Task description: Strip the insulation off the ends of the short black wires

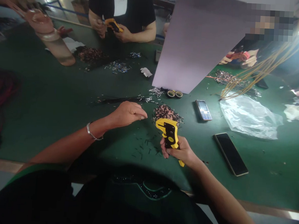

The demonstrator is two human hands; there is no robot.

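Note:
My right hand is wrapped round the handles of a yellow and black wire stripper, its head pointing away from me. Just left of it, my left hand is closed with thumb and fingers pinched; whatever sits between the fingertips is too small to make out. Beyond the stripper's jaws lies a heap of short dark wires with copper ends. Behind my left hand runs a bundle of black wires with bright tips. Small dark offcuts are scattered on the green table between my hands and my body.
A grey panel stands upright at the back, two tape rolls at its foot. To the right are a keypad phone, a smartphone and a plastic bag. A bottle stands far left. Co-workers across the table hold tools.

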